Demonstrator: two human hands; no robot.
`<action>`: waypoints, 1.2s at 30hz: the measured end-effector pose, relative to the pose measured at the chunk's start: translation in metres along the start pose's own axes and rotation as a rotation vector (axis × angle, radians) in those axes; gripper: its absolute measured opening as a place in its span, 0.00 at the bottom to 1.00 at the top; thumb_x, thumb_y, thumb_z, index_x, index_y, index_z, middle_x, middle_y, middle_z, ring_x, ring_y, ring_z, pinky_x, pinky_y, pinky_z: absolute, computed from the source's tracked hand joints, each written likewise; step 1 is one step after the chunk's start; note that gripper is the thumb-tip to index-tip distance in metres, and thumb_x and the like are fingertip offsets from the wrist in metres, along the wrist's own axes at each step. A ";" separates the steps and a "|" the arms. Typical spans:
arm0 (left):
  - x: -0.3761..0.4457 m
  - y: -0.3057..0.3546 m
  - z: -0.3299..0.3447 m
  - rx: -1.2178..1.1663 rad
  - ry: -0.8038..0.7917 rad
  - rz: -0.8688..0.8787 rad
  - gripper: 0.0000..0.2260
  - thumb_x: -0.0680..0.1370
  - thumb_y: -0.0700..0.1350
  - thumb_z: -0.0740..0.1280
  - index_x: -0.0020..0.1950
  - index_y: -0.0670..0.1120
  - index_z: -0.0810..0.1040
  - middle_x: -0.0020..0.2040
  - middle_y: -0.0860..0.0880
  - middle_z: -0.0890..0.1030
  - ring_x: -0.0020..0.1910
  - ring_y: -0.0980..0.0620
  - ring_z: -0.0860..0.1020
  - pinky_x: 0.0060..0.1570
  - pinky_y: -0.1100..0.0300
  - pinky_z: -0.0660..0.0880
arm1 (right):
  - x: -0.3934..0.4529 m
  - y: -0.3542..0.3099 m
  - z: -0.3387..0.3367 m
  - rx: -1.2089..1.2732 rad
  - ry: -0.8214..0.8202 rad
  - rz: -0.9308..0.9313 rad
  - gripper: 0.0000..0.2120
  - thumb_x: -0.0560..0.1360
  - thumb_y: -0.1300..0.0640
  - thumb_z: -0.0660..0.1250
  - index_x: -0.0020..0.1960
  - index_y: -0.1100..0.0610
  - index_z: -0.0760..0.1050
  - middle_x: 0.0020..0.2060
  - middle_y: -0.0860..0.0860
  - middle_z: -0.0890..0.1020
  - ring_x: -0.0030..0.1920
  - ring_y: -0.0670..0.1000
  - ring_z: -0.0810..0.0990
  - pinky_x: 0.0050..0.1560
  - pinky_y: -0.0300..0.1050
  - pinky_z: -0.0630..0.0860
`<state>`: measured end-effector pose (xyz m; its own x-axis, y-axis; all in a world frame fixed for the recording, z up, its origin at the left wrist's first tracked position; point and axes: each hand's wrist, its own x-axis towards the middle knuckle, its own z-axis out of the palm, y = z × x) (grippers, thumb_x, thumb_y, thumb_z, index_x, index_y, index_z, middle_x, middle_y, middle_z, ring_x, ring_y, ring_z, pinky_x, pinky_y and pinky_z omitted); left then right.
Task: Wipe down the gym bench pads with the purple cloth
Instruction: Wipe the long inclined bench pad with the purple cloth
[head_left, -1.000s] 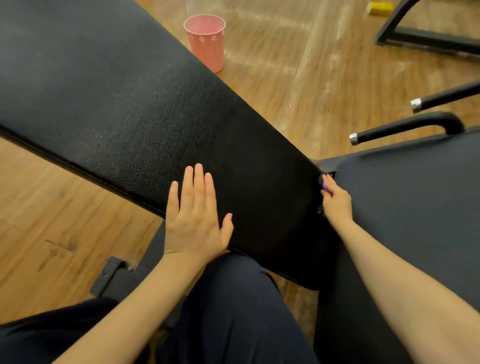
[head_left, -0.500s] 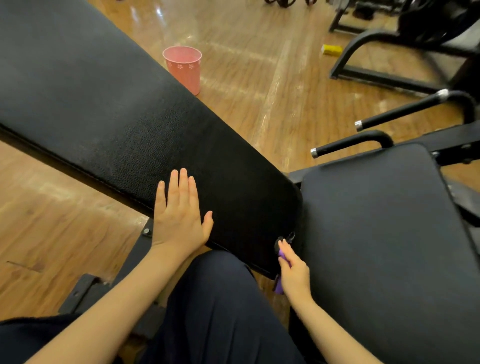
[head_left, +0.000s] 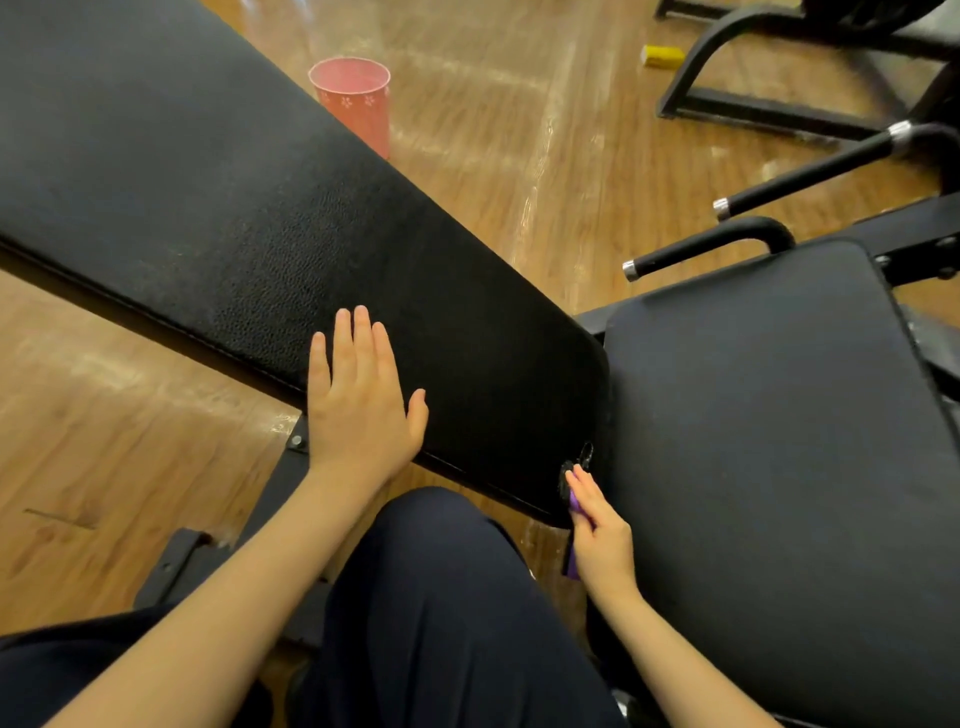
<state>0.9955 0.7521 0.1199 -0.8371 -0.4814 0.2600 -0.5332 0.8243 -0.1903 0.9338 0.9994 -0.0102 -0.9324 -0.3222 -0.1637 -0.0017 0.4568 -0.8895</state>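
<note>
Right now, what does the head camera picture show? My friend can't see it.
A person's right hand presses a purple cloth into the gap between two black bench pads. Their left hand rests flat on the long pad. A pink cup stands on the wooden floor.

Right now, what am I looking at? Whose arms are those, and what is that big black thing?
This picture comes from a camera worn on a person's head, looking down, so the two bare arms are that person's own. The big black thing is a long padded gym bench back pad, and beside it is the wide dark seat pad. The left hand lies flat on the long pad with straight fingers. The right hand presses a small purple cloth into the gap between the two pads; most of the cloth is hidden. On the brown wooden floor stands a pink cup with little flowers, and farther off lies a small yellow block.
</note>
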 end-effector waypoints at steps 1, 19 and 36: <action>0.000 0.000 0.000 0.002 0.006 0.000 0.34 0.73 0.54 0.65 0.71 0.33 0.65 0.72 0.33 0.64 0.73 0.36 0.60 0.71 0.43 0.50 | 0.001 -0.001 0.001 0.010 0.013 0.020 0.21 0.77 0.72 0.58 0.67 0.58 0.69 0.64 0.43 0.69 0.70 0.44 0.63 0.67 0.34 0.58; 0.005 0.002 0.015 0.064 0.123 0.016 0.29 0.74 0.53 0.54 0.69 0.36 0.70 0.71 0.36 0.68 0.71 0.38 0.65 0.71 0.43 0.51 | 0.202 -0.048 -0.015 -0.269 0.164 0.265 0.20 0.81 0.61 0.52 0.72 0.53 0.64 0.64 0.56 0.73 0.30 0.51 0.72 0.26 0.42 0.73; 0.004 0.002 0.017 0.071 0.137 0.008 0.29 0.74 0.53 0.56 0.69 0.37 0.71 0.71 0.37 0.68 0.72 0.40 0.64 0.70 0.42 0.54 | 0.158 -0.042 -0.016 -0.175 0.039 0.071 0.21 0.80 0.65 0.55 0.72 0.57 0.63 0.71 0.52 0.66 0.71 0.50 0.63 0.66 0.37 0.57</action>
<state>0.9887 0.7467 0.1045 -0.8192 -0.4259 0.3840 -0.5381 0.8023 -0.2582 0.7808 0.9429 0.0079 -0.9456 -0.2534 -0.2042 0.0053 0.6154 -0.7882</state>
